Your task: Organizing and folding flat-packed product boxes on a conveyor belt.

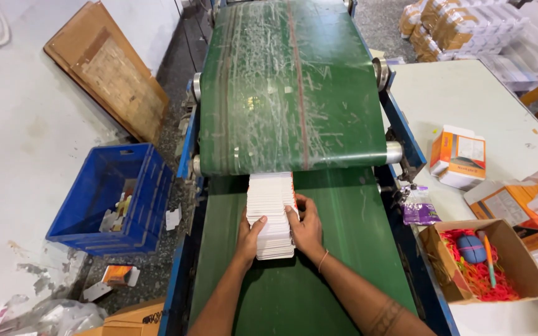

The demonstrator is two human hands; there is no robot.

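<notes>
A row of white flattened cartons point(270, 205) lies on the lower green conveyor belt point(344, 249), running out from under the upper belt point(287, 87). My left hand point(250, 235) presses against the left side of the stack near its front end. Against the right side, my right hand point(306, 225) clasps the cartons with fingers curled over their top edges. Both hands squeeze the stack between them.
A blue plastic crate point(110, 199) with scraps stands on the floor at left, beside a leaning brown board point(110, 71). On the white table point(468, 99) at right sit orange-and-white cartons point(459, 155) and a cardboard box point(484, 258) of red rubber bands. Wrapped bundles point(462, 25) are stacked far right.
</notes>
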